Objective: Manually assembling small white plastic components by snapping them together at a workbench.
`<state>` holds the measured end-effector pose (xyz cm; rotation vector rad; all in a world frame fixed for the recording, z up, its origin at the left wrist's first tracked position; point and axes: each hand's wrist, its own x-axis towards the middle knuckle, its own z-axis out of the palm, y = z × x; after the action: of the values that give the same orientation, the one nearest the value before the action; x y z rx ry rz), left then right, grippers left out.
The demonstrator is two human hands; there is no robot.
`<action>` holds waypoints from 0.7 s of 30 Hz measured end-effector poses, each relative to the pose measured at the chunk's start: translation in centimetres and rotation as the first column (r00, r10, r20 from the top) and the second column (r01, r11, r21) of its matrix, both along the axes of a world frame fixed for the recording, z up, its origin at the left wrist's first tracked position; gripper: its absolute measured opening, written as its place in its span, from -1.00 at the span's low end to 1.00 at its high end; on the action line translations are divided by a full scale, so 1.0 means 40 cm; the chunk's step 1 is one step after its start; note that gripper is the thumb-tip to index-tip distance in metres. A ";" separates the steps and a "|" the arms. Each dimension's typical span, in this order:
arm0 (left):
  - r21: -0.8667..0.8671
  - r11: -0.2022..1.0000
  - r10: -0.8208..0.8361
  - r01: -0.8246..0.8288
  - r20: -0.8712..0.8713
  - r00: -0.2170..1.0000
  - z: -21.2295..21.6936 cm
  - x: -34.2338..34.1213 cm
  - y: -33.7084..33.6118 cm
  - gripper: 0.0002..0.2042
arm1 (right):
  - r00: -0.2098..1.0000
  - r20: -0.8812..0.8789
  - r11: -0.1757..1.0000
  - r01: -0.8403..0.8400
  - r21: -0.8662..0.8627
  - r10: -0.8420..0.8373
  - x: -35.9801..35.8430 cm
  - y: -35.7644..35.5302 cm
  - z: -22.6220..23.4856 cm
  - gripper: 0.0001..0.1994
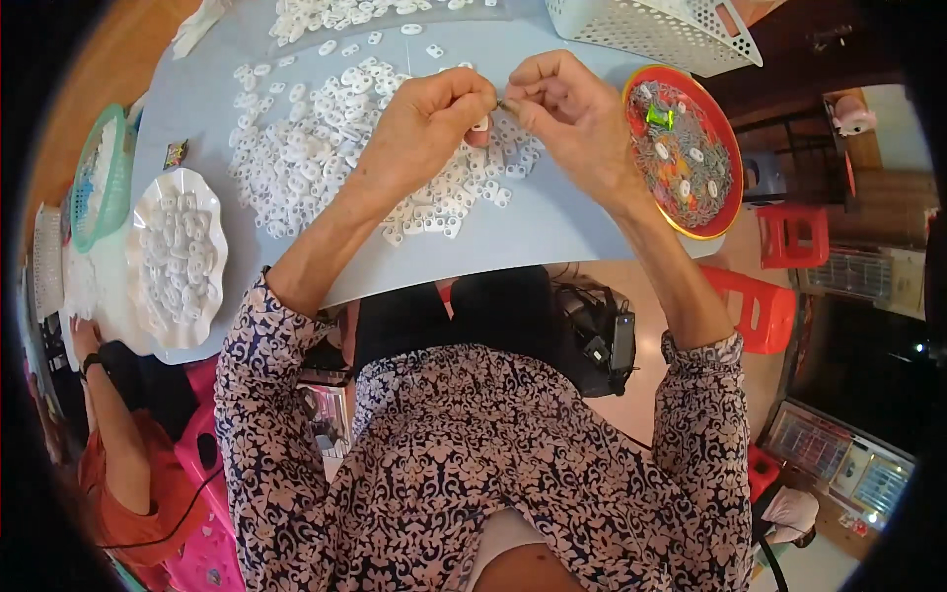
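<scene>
My left hand [424,128] is closed, with a small white plastic piece [481,124] pinched at its fingertips. Facing it, my right hand [577,118] pinches a tiny dark item that looks like a screw, its tip meeting the left fingertips. Below both hands spreads a pile of white oval plastic pieces [316,148] with holes. To the right of my right hand, a red round tray [732,163] with a gold rim holds many small grey screws [712,187], a few white pieces and a green wrapped sweet [660,118].
A white scalloped dish [139,232] of white pieces stands at the left table edge, near a small wrapper [176,154] and a green basket [120,178]. A perforated white basket [671,44] sits far right. Another person's arm [118,434] shows at left; red stools [760,306] stand at right.
</scene>
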<state>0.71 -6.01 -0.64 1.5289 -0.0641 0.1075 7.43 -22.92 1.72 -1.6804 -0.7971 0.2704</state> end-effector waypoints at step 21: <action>-0.291 0.956 -0.057 0.019 -0.121 0.991 -0.001 -0.002 -0.003 -0.83 | 0.817 0.574 0.950 0.215 -0.227 -0.048 0.031 -0.059 0.060 -0.84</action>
<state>0.64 -6.14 -0.69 1.2370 0.0244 -0.0135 8.67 -25.29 4.13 -2.1190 -1.1063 -0.2457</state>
